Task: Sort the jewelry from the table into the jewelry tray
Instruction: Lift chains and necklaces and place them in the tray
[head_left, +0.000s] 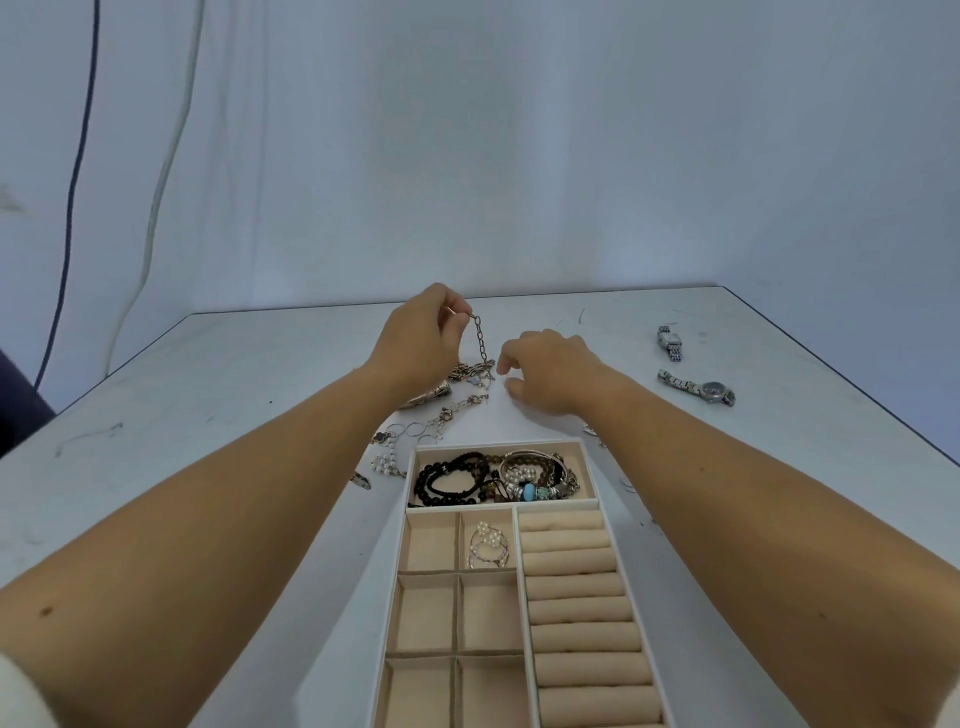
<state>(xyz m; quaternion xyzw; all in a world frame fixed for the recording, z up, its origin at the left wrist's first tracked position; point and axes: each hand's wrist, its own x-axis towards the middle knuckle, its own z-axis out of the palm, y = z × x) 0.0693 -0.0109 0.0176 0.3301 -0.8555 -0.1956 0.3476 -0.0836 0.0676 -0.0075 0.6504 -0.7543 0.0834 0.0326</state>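
My left hand (421, 338) pinches one end of a metal chain bracelet (482, 343) and lifts it; the chain's lower end hangs down into a tangle of silver jewelry (470, 375) on the table. My right hand (550, 366) hovers just right of that tangle, fingers curled and apart, holding nothing. The beige jewelry tray (410, 519) lies in front of me. Its far compartment holds bead bracelets (457, 480) and bangles. A small square compartment holds pearl rings (488, 543). The ring rolls on the tray's right side carry nothing.
Loose rings and a pearl piece (387, 462) lie left of the tray's far corner. Two wristwatches (670, 343) (698, 387) rest at the right of the white table. A white cloth backdrop hangs behind the table's far edge.
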